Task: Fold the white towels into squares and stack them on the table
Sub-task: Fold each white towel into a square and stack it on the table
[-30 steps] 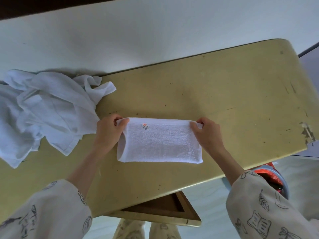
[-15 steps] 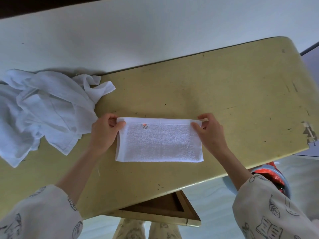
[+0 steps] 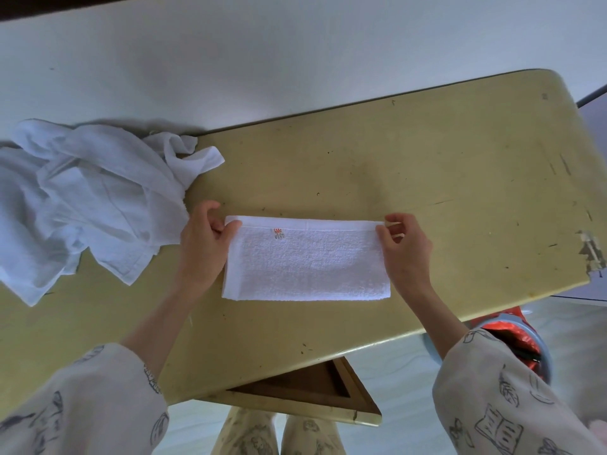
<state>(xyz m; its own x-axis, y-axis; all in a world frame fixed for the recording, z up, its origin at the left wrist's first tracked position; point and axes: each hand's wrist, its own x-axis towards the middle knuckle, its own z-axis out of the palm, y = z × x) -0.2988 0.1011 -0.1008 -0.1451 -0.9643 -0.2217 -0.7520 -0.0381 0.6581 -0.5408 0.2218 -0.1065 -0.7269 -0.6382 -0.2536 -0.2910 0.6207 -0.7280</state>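
Observation:
A white towel (image 3: 307, 262) lies folded into a long rectangle on the yellow table (image 3: 427, 165), a small red label near its far edge. My left hand (image 3: 203, 247) pinches the towel's far left corner between thumb and fingers. My right hand (image 3: 402, 246) pinches the far right corner the same way. Both hands sit at the towel's short ends. A crumpled heap of white towels (image 3: 85, 198) lies at the table's left end, just left of my left hand.
The table's far edge runs along a white wall (image 3: 295, 60). Its right corner is chipped (image 3: 591, 254). A wooden frame (image 3: 305, 394) shows below the near edge. A red and grey object (image 3: 515, 336) sits on the floor at the right.
Both hands have shifted slightly outward on the far corners, and the towel lies flatter, its left end no longer curled up.

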